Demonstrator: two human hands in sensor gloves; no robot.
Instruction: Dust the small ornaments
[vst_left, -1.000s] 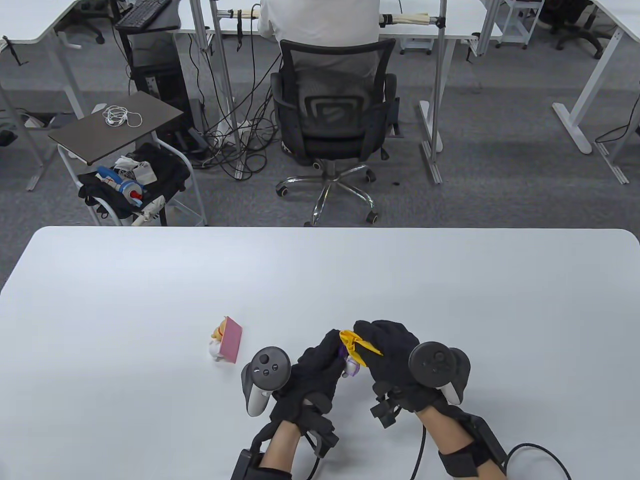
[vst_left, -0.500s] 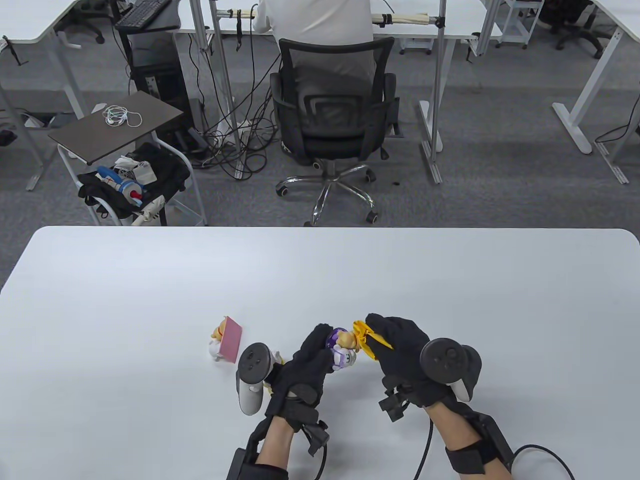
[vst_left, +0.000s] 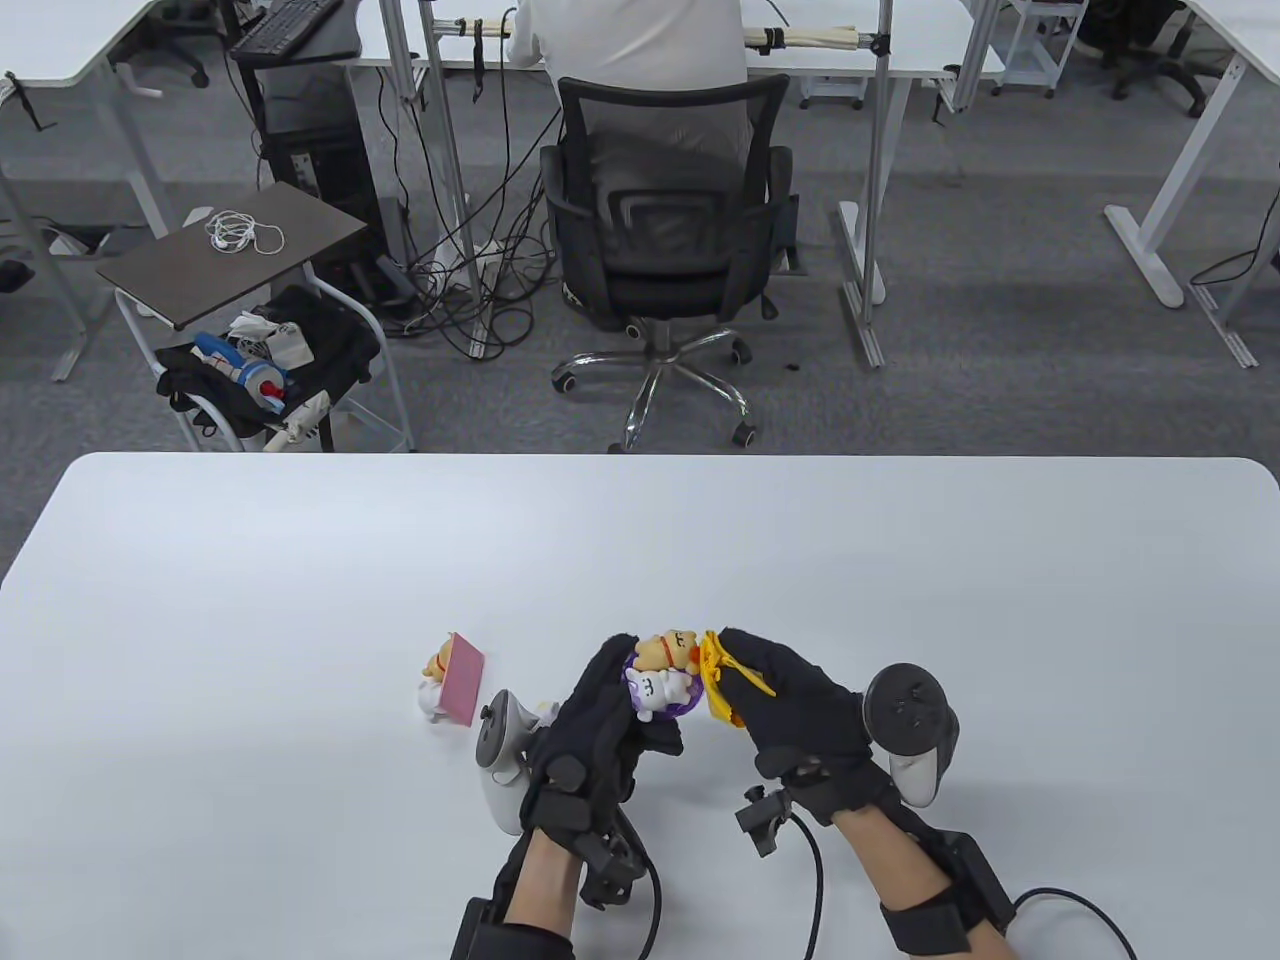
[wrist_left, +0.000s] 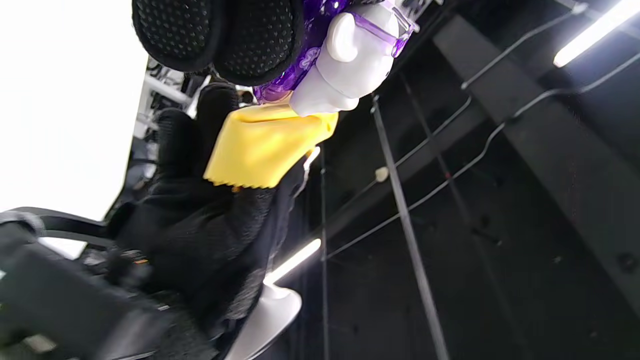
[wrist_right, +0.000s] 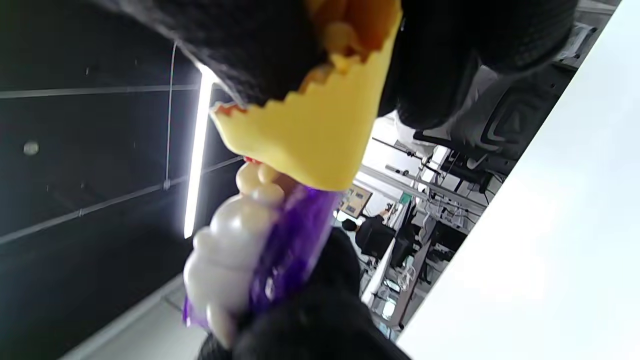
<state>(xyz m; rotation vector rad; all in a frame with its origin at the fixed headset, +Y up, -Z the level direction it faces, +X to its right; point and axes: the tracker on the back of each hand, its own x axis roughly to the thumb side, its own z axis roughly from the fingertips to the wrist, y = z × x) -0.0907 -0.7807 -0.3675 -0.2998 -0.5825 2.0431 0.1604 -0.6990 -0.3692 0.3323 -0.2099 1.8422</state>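
Left hand (vst_left: 610, 715) gripped purple figurine (vst_left: 660, 680) above surface (vst_left: 300, 560); right hand (vst_left: 790, 710) pinched yellow cloth (vst_left: 722, 685) against it; second figurine (vst_left: 450, 680) lay leftward

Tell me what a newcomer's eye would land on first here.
Probably the bright yellow cloth pinched in the right hand, pressed against the purple and white figurine that the left hand grips above the table's near edge. Next, the second ornament with a pink panel, lying on the table just left of the hands.
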